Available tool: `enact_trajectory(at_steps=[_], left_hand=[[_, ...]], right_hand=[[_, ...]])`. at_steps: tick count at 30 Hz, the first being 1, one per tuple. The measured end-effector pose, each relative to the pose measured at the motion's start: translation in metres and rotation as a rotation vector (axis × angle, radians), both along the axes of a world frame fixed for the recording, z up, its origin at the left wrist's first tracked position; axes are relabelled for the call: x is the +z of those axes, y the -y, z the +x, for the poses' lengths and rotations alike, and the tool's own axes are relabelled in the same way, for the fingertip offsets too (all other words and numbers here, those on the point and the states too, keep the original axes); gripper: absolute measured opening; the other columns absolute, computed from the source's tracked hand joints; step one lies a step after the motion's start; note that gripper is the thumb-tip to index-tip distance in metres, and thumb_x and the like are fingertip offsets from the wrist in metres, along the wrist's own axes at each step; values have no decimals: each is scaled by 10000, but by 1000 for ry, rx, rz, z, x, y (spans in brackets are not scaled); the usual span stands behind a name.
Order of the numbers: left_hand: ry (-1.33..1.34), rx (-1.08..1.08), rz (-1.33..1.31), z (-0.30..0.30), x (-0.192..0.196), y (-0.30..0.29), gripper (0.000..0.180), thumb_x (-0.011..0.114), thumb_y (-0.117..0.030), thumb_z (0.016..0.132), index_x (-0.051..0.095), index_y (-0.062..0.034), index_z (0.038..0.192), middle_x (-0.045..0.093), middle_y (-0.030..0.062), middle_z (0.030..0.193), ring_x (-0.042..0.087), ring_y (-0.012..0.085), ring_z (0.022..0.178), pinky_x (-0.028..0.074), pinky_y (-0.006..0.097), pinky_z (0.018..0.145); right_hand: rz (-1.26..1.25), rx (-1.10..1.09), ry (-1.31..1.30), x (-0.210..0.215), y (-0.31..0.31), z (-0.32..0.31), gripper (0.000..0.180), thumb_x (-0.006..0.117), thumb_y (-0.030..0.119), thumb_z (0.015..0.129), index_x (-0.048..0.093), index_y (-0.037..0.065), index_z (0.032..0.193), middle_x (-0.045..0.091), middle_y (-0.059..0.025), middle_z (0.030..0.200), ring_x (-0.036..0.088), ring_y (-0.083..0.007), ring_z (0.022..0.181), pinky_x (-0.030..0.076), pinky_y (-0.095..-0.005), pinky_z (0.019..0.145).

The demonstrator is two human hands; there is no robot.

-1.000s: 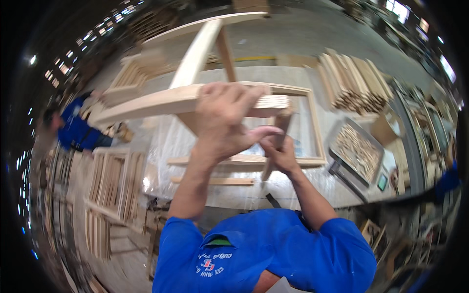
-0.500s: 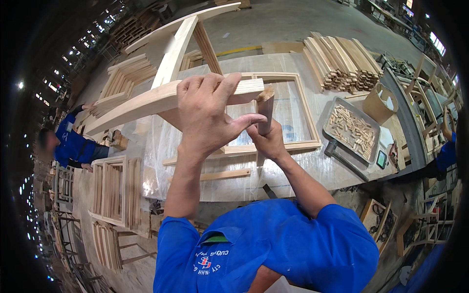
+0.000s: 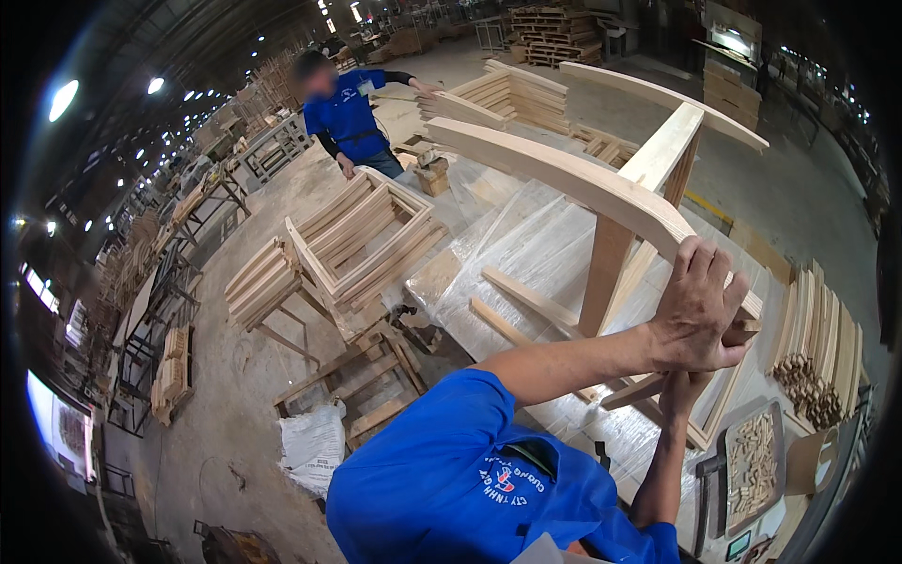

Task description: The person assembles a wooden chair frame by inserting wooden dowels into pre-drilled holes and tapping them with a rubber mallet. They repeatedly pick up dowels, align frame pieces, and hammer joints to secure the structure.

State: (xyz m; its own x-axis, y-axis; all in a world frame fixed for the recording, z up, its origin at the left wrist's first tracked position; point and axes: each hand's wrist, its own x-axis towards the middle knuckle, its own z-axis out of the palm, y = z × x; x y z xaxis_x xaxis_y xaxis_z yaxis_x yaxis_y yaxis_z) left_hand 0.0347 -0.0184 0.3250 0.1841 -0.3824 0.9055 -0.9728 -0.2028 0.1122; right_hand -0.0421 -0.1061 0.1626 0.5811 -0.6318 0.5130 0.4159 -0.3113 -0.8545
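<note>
My left hand [image 3: 700,305] is wrapped over the near end of a long curved wooden rail [image 3: 554,174], fingers bent across its top. That rail belongs to a pale wooden frame with a crosspiece [image 3: 669,146] running to a second rail [image 3: 672,94]. Just below, my right hand [image 3: 684,385] is mostly hidden behind the left; it is closed around a wooden post [image 3: 742,329] at the rail's end, of which only a little shows. The frame is raised and tilted above a plastic-covered table [image 3: 554,414].
A tray of wooden dowels [image 3: 754,465], a hammer [image 3: 709,498] and a round container [image 3: 813,461] lie at the right. Stacked slats [image 3: 817,338] stand beyond. Piled wooden frames [image 3: 362,244] are at the left, near a co-worker in blue [image 3: 348,117]. A white sack [image 3: 312,446] sits on the floor.
My view has swung left, bringing the co-worker and piled frames further in. Both hands stay at the rail's end, and the right hand has become more covered by the left.
</note>
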Motion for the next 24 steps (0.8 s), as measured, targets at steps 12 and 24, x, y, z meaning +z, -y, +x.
enact_trajectory(at_steps=[12,24], left_hand=[[-20,-2,-63,4,0,9,694,802,-470,608,593,-24,1096,480,213,1102,445,414,1149,294,597,1026],[66,-144,-144,7,-29,12,639,783,-460,764,644,-76,1256,520,201,1264,498,413,1217,345,622,1038]], right_hand=[[-36,22,-93,18,9,3,573,714,235,986,472,-85,1394,548,-121,1315,569,-177,1126,479,-317,933],[-293,136,-276,27,30,-18,759,781,243,853,450,-6,1489,521,-214,1419,553,-332,1283,457,-429,1068]])
